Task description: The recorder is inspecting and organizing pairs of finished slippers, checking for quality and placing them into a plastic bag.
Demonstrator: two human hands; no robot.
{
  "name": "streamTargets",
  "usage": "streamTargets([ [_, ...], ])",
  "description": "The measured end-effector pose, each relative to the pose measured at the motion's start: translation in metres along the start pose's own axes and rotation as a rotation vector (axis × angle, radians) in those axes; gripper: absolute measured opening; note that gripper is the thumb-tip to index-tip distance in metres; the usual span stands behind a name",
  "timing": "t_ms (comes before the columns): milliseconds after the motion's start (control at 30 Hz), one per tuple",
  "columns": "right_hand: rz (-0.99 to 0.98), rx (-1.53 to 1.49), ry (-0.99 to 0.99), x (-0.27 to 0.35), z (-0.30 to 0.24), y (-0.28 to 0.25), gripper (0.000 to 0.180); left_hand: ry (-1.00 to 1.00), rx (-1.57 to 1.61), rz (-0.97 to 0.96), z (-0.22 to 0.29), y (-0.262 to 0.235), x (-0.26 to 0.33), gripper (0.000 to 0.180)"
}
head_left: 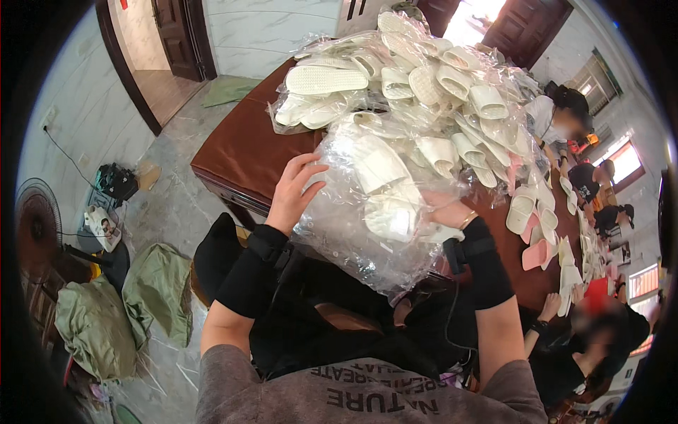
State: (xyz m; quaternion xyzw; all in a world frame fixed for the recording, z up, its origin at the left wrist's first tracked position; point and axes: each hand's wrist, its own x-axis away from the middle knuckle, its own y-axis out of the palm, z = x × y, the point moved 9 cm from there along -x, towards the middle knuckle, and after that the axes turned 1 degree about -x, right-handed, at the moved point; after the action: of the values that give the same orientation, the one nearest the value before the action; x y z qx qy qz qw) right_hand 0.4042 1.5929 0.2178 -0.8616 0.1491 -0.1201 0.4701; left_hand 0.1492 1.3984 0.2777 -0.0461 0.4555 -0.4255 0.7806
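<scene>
1. The left hand (291,194) has its fingers spread, thumb apart from index, at the left edge of the clear plastic bag (332,226); whether they press the film I cannot tell.
2. The right hand (448,211) is at the bag's right side, its fingertips lost behind film and glare, so I cannot tell its grip.
3. Between both sets of fingers lie the white slippers (381,166), seen through film, with slack plastic below them.
4. Best, I judge, to steady the slippers with the right fingers and gather slack gently with the left, since thin film may tear.
5. Beyond the fingertips, a heap of bagged slippers (424,86) covers much of the brown table (229,150); working clear of it should avoid snags.
</scene>
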Motion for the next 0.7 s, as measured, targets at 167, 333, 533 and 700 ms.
streamTargets([
  [167, -0.027, 0.341, 0.140, 0.018, -0.004, -0.018, 0.056, -0.079, -0.004, -0.113, -0.033, 0.027, 0.047, 0.019],
  [333, 0.023, 0.382, 0.174, 0.026, 0.019, -0.007, 0.056, -0.037, -0.266, -0.545, -0.052, 0.049, 0.078, 0.024],
  [533, -0.046, 0.353, 0.122, 0.022, 0.021, -0.002, 0.060, -0.076, 0.297, -0.200, -0.046, 0.076, 0.015, 0.029],
  [700, -0.218, 0.302, 0.305, 0.052, 0.038, 0.001, 0.056, -0.090, -0.389, -0.388, -0.079, 0.143, 0.036, 0.057],
])
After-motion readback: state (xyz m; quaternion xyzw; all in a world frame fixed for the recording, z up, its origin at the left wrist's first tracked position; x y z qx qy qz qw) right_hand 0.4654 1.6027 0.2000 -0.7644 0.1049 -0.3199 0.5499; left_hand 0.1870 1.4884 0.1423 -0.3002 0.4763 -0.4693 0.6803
